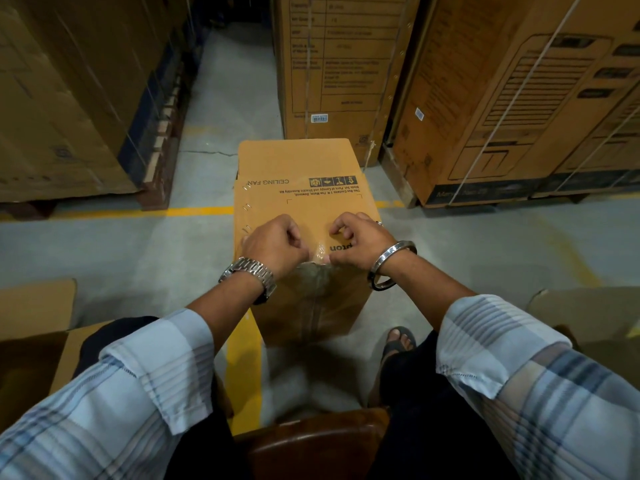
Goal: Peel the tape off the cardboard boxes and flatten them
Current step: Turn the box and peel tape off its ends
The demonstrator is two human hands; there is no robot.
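A tan cardboard box (pixel 298 199) printed "CEILING FAN" stands on the floor in front of me, its far flap raised. A strip of clear tape (pixel 319 252) runs over its near top edge and down the front face. My left hand (pixel 275 245), with a metal watch on the wrist, rests curled on the box top just left of the tape. My right hand (pixel 360 242), with a steel bangle, sits curled on the right side, its thumb and fingers at the tape's edge. Whether either hand pinches the tape is unclear.
Tall stacked cartons (pixel 346 67) stand behind the box, with more on pallets at left (pixel 69 109) and right (pixel 519 109). Flattened cardboard (pixel 34 327) lies at my left and another piece (pixel 595 323) at my right. Yellow lines (pixel 197 211) mark the concrete floor.
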